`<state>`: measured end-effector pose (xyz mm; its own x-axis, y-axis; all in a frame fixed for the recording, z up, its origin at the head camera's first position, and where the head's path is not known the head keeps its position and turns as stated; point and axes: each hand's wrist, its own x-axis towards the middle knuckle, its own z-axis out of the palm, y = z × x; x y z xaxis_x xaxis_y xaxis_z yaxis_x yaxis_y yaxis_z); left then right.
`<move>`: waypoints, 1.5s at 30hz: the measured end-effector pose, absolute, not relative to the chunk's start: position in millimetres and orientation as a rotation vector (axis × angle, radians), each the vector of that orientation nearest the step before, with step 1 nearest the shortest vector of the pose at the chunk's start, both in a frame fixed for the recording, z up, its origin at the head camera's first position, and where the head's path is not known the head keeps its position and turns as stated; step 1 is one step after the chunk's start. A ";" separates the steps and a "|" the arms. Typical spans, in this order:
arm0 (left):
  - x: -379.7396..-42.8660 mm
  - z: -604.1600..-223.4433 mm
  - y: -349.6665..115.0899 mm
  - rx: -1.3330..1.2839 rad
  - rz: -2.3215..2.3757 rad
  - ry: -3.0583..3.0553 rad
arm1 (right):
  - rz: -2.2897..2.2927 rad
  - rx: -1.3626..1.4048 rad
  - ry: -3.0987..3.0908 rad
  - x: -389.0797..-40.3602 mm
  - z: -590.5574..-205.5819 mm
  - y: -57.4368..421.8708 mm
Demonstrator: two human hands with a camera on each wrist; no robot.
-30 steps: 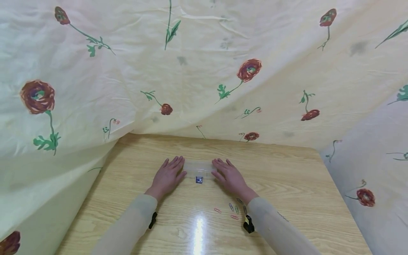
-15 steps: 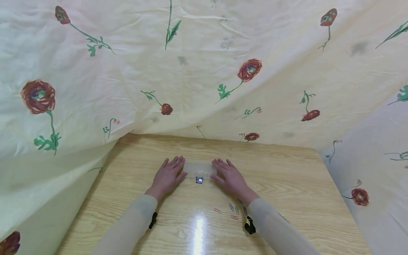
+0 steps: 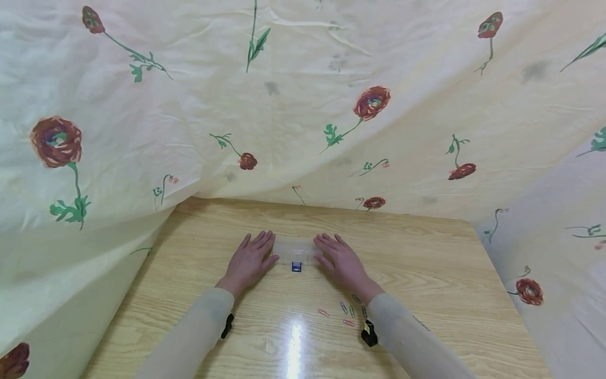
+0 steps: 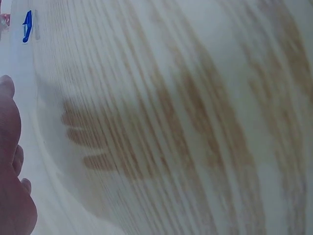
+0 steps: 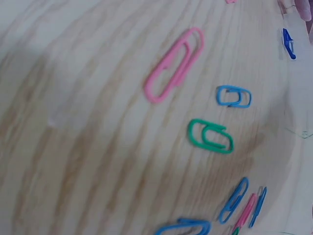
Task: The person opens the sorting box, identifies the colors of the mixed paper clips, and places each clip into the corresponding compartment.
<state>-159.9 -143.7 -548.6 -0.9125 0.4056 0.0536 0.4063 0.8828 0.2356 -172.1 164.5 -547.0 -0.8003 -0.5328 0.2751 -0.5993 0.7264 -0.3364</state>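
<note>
A clear plastic box (image 3: pixel 294 246) with a blue latch (image 3: pixel 296 267) at its front lies toward the far side of the wooden table. My left hand (image 3: pixel 248 266) rests at the box's left end, fingers straight and thumb stretched toward the front corner. At the other end my right hand (image 3: pixel 342 266) lies in mirror fashion, fingertips at the box's edge. Part of the left hand (image 4: pixel 12 161) shows at the edge of the left wrist view, below the blue latch (image 4: pixel 28 25). The right wrist view catches the latch (image 5: pixel 288 44) at upper right.
Several coloured paper clips lie loose near my right wrist, among them a pink paper clip (image 5: pixel 168 61), a green paper clip (image 5: pixel 210 147) and a blue paper clip (image 5: pixel 234 105). Behind the wooden table (image 3: pixel 416 258) hangs a flowered cloth (image 3: pixel 293 116), which also flanks both sides.
</note>
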 end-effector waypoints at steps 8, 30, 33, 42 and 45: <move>-159.6 -550.9 -143.8 -0.645 -0.339 -3.030 | 0.674 0.863 -2.741 -176.7 -544.7 160.6; -153.7 -550.7 -140.2 -0.612 -0.296 -2.929 | 0.727 0.705 -2.654 -213.1 -532.9 149.7; -154.0 -553.1 -140.8 -0.617 -0.282 -2.902 | 0.741 0.689 -2.675 -216.4 -532.2 149.3; -155.4 -555.0 -142.5 -0.647 -0.261 -2.849 | 0.762 0.672 -2.686 -220.6 -528.8 145.8; -156.5 -553.1 -143.3 -0.647 -0.260 -2.884 | 0.756 0.660 -2.728 -220.1 -527.9 145.2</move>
<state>-156.5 -143.3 -553.1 -0.8903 0.4057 0.2068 0.4361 0.8902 0.1314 -220.1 145.2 -527.9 -0.8708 -0.3601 0.3346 -0.4810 0.7647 -0.4288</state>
